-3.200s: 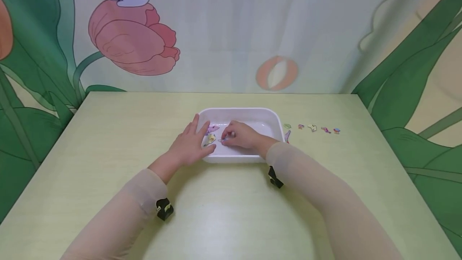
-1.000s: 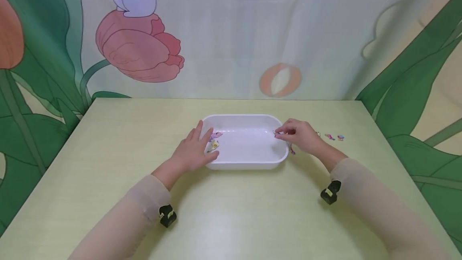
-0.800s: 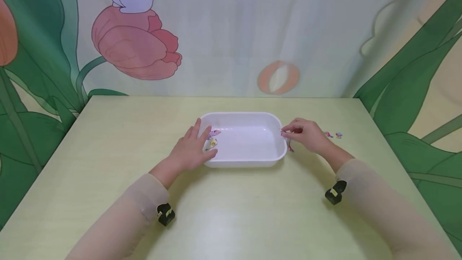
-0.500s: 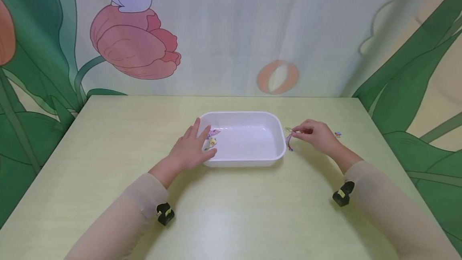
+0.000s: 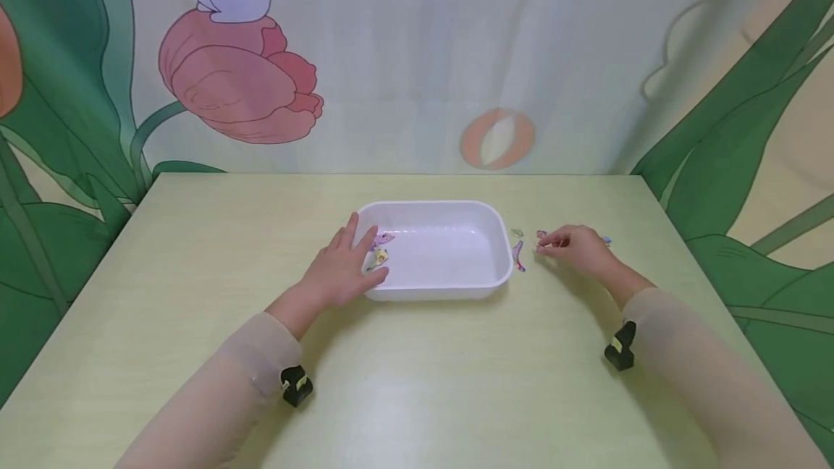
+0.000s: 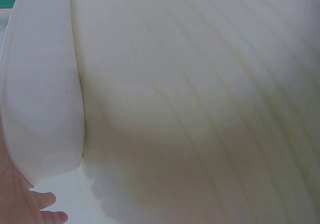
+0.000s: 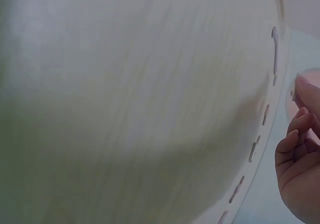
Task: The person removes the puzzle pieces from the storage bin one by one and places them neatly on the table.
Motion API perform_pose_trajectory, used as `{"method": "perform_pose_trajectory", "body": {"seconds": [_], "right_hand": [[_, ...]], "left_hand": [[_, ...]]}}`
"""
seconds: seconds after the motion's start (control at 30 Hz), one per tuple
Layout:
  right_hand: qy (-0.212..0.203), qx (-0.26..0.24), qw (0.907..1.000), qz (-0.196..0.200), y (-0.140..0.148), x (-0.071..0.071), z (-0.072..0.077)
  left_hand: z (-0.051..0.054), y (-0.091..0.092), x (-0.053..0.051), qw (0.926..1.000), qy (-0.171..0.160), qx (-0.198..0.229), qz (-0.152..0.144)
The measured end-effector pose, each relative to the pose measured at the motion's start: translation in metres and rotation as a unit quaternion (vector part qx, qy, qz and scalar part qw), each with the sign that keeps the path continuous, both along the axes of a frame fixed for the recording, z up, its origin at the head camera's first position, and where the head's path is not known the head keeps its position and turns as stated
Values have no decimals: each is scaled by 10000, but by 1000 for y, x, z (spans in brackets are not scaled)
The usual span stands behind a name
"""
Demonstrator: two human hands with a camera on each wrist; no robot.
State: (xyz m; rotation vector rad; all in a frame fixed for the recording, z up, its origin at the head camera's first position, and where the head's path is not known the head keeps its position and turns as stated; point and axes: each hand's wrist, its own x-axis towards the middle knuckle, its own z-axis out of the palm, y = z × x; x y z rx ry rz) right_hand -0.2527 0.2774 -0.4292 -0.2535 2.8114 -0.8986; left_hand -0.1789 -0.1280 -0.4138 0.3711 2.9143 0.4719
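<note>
Fingers spread, my left hand (image 5: 339, 266) is resting at one white, round-cornered tray (image 5: 443, 294); my right hand (image 5: 582, 252) is pinching one tiny pale piece (image 5: 538, 248) past its right edge. Two bright pieces (image 5: 380, 258) are leaving room inside.

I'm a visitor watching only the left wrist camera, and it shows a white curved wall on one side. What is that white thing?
Observer: The head view shows it whole: a white tray with rounded corners.
Visitor: Is there anything inside it?
Observer: Yes, a yellow piece and a pink-purple piece lie at its left end, by the left hand.
Visitor: And what is the other hand up to?
Observer: The right hand is off to the right of the tray, and the right wrist view shows it pinching a small piece; what is pictured on it I can't make out.
</note>
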Motion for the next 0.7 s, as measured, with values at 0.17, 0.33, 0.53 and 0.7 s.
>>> {"method": "perform_pose_trajectory", "body": {"seconds": [0.17,0.33,0.53,0.7], "right_hand": [[-282,188,9994,-48,5,-6,-10],[-401,205,9990,-34,9,-11,-15],[-470,263,9985,-96,8,-12,-17],[-407,230,9989,-46,7,-13,-15]], "left_hand": [[-1,-1,-1,10000,-5,-8,25],[-1,-1,-1,10000,-15,12,43],[-1,-1,-1,10000,-30,-5,24],[-2,0,-1,10000,-17,10,49]]}}
